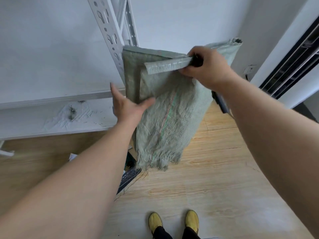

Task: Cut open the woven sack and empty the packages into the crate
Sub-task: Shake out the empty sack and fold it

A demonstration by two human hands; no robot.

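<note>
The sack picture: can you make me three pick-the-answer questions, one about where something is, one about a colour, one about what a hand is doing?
1. Where does the sack hang?
A. above the wooden floor
B. on the shelf
C. inside a drawer

2. What colour are the shoes?
A. red
B. yellow
C. blue

3. What is the right hand doing?
A. pointing
B. waving
C. gripping the sack's top

Answers: 1 A, its frayed end dangles over floorboards. 2 B, both are yellow. 3 C, its fingers curl round the folded edge; the left hand is flat against the sack.
</note>
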